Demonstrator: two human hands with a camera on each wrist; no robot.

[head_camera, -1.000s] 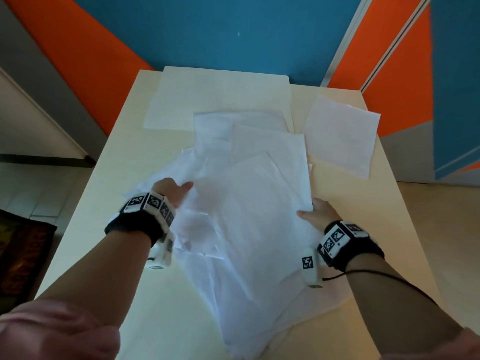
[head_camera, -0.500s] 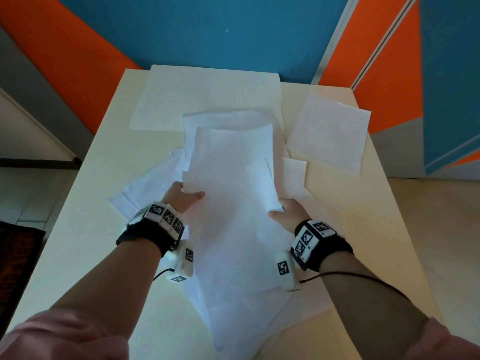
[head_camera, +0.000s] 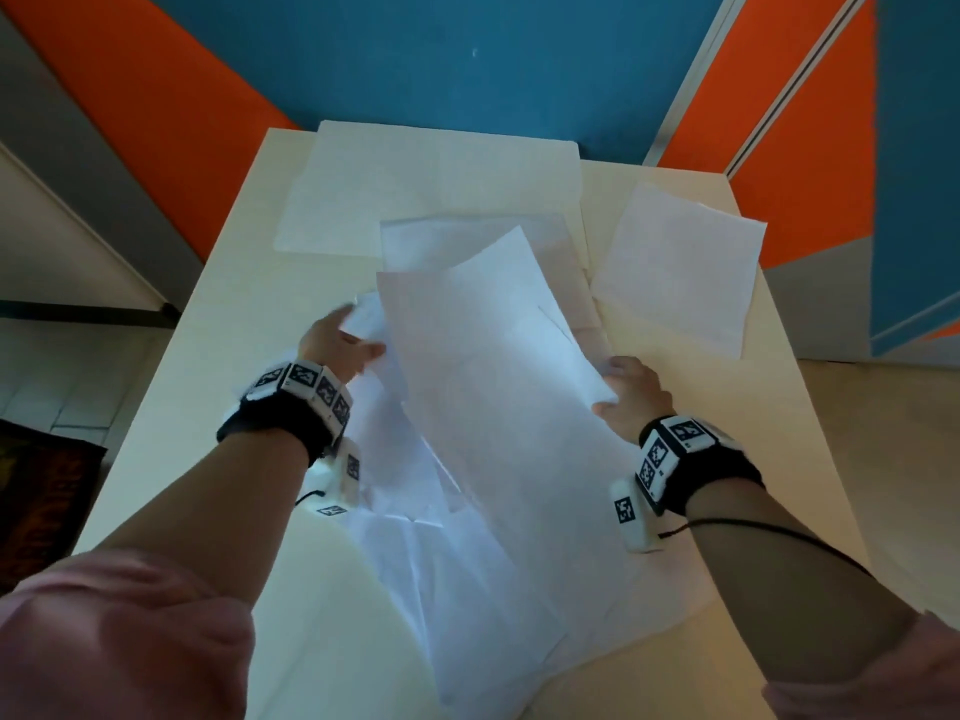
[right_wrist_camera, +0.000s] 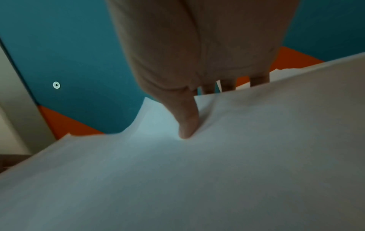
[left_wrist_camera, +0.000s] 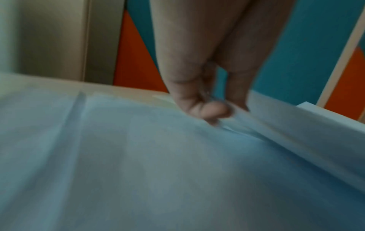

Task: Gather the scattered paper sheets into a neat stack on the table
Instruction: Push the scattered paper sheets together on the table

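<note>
Paper bundle [head_camera: 493, 387]: your left hand [head_camera: 332, 345] and right hand [head_camera: 631, 394] pinch its edges.
Left: loose sheet [head_camera: 680, 272] ungathered, bundle unsquared.

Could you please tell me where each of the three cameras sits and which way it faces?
Head: worn on the head, looking forward and down at the table; both forearms, left hand and right hand show.
Left wrist: looks along the left hand, fingers pinching the paper sheets.
Right wrist: looks along the right hand, thumb pressing on top of the sheets.
All three share the sheets and the blue-and-orange wall.
</note>
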